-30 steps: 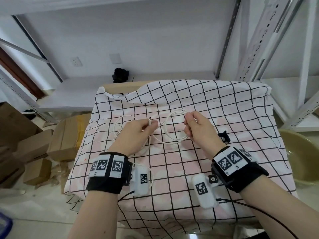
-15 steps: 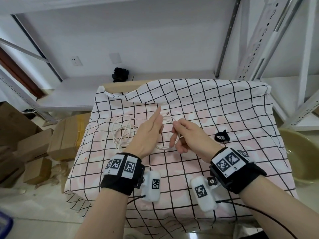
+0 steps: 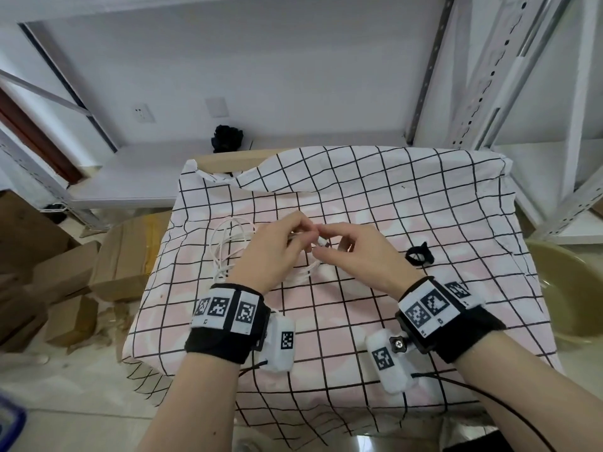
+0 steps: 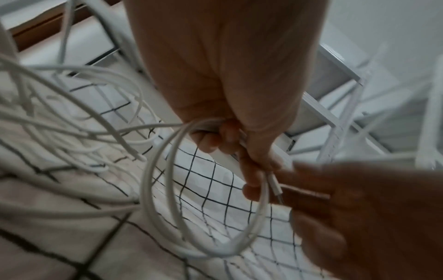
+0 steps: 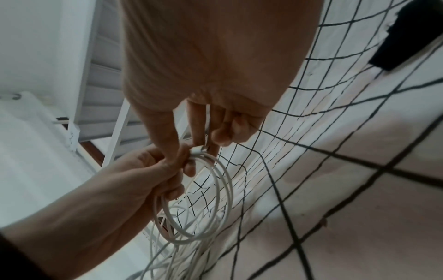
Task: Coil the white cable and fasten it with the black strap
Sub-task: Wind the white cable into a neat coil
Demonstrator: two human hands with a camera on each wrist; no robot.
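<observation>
The white cable (image 3: pixel 228 252) lies partly loose on the checked cloth at the left, and part of it is wound into a small coil (image 4: pixel 203 189) that hangs under my hands. My left hand (image 3: pixel 301 234) grips the top of the coil (image 5: pixel 203 199) with curled fingers (image 4: pixel 225 140). My right hand (image 3: pixel 321 244) meets it from the right and pinches the cable at the coil's top (image 5: pixel 200 149); a connector end (image 4: pixel 275 187) sticks out there. The black strap (image 3: pixel 419 254) lies on the cloth to the right of my right hand, untouched.
The table (image 3: pixel 424 197) is covered by a checked cloth. Cardboard boxes (image 3: pixel 124 252) stand on the floor to the left and a beige basin (image 3: pixel 567 288) to the right. A white metal rack (image 3: pixel 489 76) rises behind, with a black object (image 3: pixel 226 138) on the low shelf.
My hands, apart a second ago with cable stretched between them, have come together. The left hand's straight fingers have curled round the coil, and the right hand now pinches at its top.
</observation>
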